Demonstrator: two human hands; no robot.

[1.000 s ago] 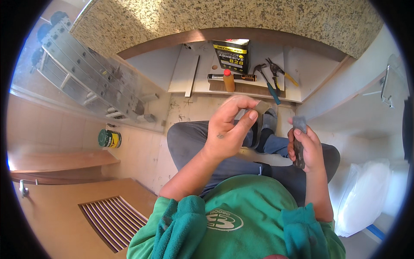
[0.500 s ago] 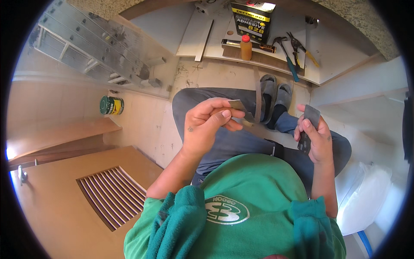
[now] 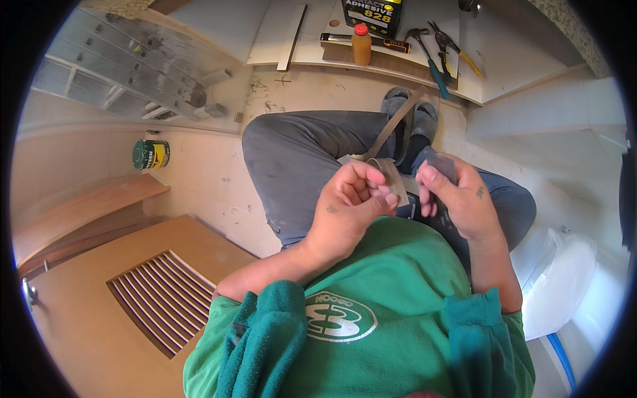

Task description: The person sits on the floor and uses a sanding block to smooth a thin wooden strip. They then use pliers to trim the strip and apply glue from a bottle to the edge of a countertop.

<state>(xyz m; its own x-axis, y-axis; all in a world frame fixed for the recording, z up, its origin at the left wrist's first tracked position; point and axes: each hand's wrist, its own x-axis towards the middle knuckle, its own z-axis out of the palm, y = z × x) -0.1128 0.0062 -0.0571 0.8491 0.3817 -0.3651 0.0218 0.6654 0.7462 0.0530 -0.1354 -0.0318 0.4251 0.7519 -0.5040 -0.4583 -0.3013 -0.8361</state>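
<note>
My left hand pinches a thin brown strip between thumb and fingers in front of my belly. From there the strip bends away and runs as a narrow band past my feet. My right hand is closed on a flat dark grey piece, whose upper end shows above the thumb; its exact kind cannot be made out. Both hands are close together, the grey piece just right of the strip. Beneath them are my crossed legs in grey trousers.
Ahead, a low board bears an adhesive can, an orange bottle, a hammer and yellow-handled pliers. Leftward are a ladder, a green tin and a louvred door panel. A white plastic bag lies right.
My hands have come together: the left moved right and nearer, the right moved left with the grey piece. The strip now shows curled behind the left fingers. The view has tilted down.
</note>
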